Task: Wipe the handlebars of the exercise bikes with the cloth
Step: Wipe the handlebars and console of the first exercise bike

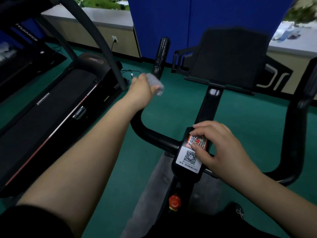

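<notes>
An exercise bike stands in front of me with black handlebars (151, 134) curving up on both sides. My left hand (141, 90) grips a grey cloth (157, 83) wrapped round the left handlebar, just below its upright end (162, 54). My right hand (217, 148) rests on the centre clamp (190, 158), fingers curled over its QR-code stickers. The right handlebar (291, 134) is bare. A dark tablet holder (226, 55) rises behind the clamp.
A black treadmill (56, 109) stands close on the left, its grey upright (103, 47) near my left hand. A red knob (174, 201) sits low on the bike stem. Green floor lies all round, with a blue panel (197, 23) behind.
</notes>
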`<action>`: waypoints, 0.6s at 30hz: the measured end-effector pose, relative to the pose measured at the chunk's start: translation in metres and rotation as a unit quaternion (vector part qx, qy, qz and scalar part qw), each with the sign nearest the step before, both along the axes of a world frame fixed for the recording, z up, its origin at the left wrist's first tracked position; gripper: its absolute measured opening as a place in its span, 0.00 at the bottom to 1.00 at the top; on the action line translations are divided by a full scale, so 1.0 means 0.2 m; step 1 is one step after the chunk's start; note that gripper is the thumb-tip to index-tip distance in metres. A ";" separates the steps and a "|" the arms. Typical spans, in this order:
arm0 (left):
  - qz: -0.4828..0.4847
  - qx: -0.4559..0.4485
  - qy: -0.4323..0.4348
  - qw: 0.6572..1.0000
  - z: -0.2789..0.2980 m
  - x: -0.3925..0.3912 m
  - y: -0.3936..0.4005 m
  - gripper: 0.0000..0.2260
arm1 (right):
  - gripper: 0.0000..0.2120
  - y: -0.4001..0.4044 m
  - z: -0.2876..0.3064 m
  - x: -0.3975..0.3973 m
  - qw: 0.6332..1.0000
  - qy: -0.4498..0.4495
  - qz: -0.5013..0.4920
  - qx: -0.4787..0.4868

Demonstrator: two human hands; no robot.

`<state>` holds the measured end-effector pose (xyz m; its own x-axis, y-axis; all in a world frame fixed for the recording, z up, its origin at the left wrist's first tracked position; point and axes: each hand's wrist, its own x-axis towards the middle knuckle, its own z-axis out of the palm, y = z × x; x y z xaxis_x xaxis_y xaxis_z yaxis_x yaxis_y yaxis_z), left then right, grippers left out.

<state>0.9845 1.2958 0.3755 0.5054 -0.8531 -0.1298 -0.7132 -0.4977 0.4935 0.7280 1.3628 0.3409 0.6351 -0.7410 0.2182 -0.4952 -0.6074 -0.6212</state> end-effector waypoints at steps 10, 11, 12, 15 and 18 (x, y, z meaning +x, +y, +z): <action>0.026 0.024 -0.067 0.997 -0.02 -0.02 0.02 0.23 | 0.17 0.00 0.01 0.01 1.000 0.007 -0.011 -0.001; 0.004 -0.003 -0.054 0.999 -0.01 -0.02 -0.06 0.24 | 0.17 0.00 0.01 0.02 1.000 0.009 -0.011 -0.003; -0.003 -0.019 -0.039 0.999 0.00 -0.01 -0.14 0.25 | 0.17 0.00 0.01 0.02 1.000 0.011 -0.012 -0.005; 0.014 -0.057 0.012 0.998 -0.02 0.02 -0.24 0.25 | 0.18 0.00 0.01 0.01 1.000 0.010 -0.018 0.004; 0.017 -0.078 -0.031 0.996 -0.09 0.02 -0.12 0.23 | 0.20 0.00 0.01 0.00 1.000 0.009 -0.020 0.012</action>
<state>0.9889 1.2722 0.3570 0.5378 -0.8424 0.0349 -0.7288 -0.4437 0.5215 0.7290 1.3637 0.3429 0.6081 -0.7713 0.1880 -0.5311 -0.5713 -0.6257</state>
